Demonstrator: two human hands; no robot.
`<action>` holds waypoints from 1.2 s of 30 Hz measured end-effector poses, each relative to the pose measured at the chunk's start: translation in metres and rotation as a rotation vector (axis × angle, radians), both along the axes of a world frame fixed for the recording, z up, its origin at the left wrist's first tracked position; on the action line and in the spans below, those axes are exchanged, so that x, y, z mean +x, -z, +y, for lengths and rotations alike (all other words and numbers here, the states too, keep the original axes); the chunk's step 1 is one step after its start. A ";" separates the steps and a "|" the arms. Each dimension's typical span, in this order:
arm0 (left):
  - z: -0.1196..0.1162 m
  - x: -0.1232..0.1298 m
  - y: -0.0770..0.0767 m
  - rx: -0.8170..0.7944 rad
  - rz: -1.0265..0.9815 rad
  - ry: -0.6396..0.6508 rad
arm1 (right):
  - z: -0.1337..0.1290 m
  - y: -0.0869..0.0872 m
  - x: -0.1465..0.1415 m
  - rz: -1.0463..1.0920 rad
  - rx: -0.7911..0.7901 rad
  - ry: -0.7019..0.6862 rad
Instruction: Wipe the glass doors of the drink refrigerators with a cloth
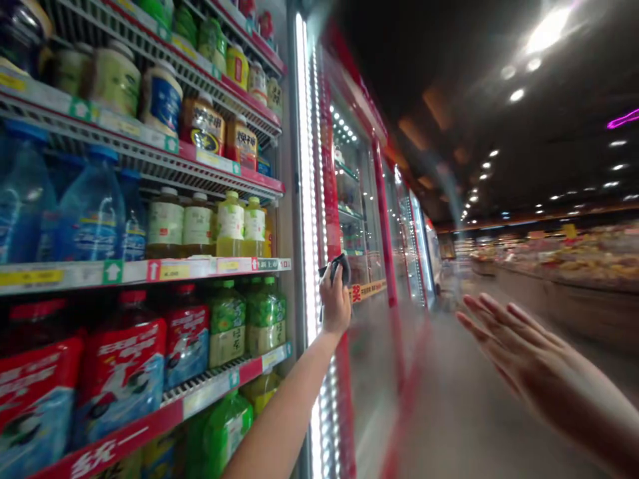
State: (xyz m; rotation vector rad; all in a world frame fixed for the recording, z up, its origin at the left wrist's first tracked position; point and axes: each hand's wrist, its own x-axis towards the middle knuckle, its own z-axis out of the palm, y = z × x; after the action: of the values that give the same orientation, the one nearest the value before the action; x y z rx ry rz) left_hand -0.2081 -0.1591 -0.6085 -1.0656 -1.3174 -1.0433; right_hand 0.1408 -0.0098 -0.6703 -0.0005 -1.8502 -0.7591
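Observation:
My left hand (335, 303) reaches forward, its fingers closed around a dark cloth (341, 267). The cloth is at the red edge of a glass cooler door (367, 226), beside a bright strip of lights (312, 199). Whether the cloth presses on the frame or the glass I cannot tell. At the right, my right hand (519, 352) hangs in the air over the aisle, fingers stretched out and holding nothing. It touches neither the cooler nor the cloth.
On the left, cooler shelves (234, 266) hold bottled drinks, among them blue bottles (94, 206) and red-labelled bottles (124, 359). More glass doors run along the aisle (444, 412). A long display of goods (564, 266) stands at the far right.

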 end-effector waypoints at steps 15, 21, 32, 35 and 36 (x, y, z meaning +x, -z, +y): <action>0.032 0.050 -0.037 0.041 -0.201 0.068 | -0.017 -0.075 0.055 0.028 0.018 0.128; 0.050 0.130 0.013 -0.190 0.162 0.088 | -0.005 -0.069 0.061 0.127 -0.059 0.195; 0.061 0.134 -0.071 0.007 0.044 0.138 | 0.011 -0.077 0.064 0.061 -0.096 0.220; 0.072 0.166 -0.031 -0.116 0.191 0.090 | 0.017 -0.079 0.071 0.012 -0.103 0.190; 0.071 0.170 -0.011 -0.179 0.268 0.078 | 0.019 -0.079 0.075 -0.007 -0.098 0.172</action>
State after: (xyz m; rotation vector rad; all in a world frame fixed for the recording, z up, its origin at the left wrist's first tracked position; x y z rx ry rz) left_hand -0.0379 -0.0886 -0.5973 -1.3511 -1.1739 -0.8163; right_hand 0.2154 0.0095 -0.5909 -0.2232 -1.9092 -0.7862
